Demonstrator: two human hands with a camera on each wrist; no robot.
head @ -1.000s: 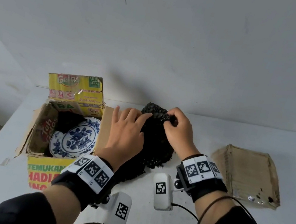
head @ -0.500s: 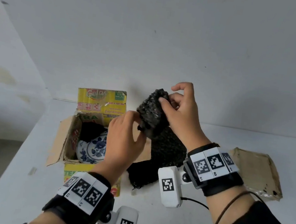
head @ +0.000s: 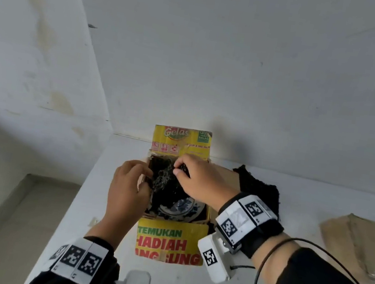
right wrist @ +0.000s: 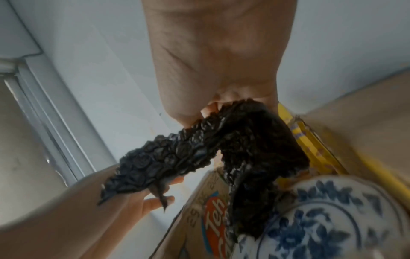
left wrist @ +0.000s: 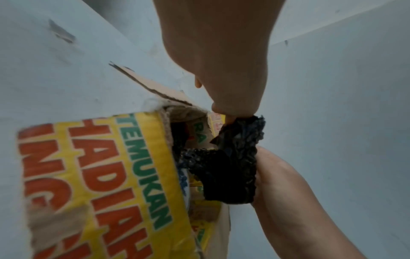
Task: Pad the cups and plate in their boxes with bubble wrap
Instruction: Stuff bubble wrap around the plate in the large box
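A yellow cardboard box (head: 170,243) stands open on the white table. A blue-and-white plate (head: 180,207) leans inside it, also seen in the right wrist view (right wrist: 332,219). Both hands hold one piece of black bubble wrap (head: 163,182) over the box's far left part, above the plate. My left hand (head: 147,177) pinches its left end (right wrist: 137,175). My right hand (head: 177,168) pinches its upper end (left wrist: 241,133). The wrap's lower part hangs down into the box beside the plate. No cups are in view.
A heap of black bubble wrap (head: 259,191) lies on the table right of the box. A flattened brown cardboard piece (head: 361,243) lies at the far right. The wall stands close behind the box, and the table's left edge (head: 82,189) is near it.
Both hands lifted a piece of bubble wrap off the heap and carried it left and down into the box over the plate. The rest of the heap stayed on the table.
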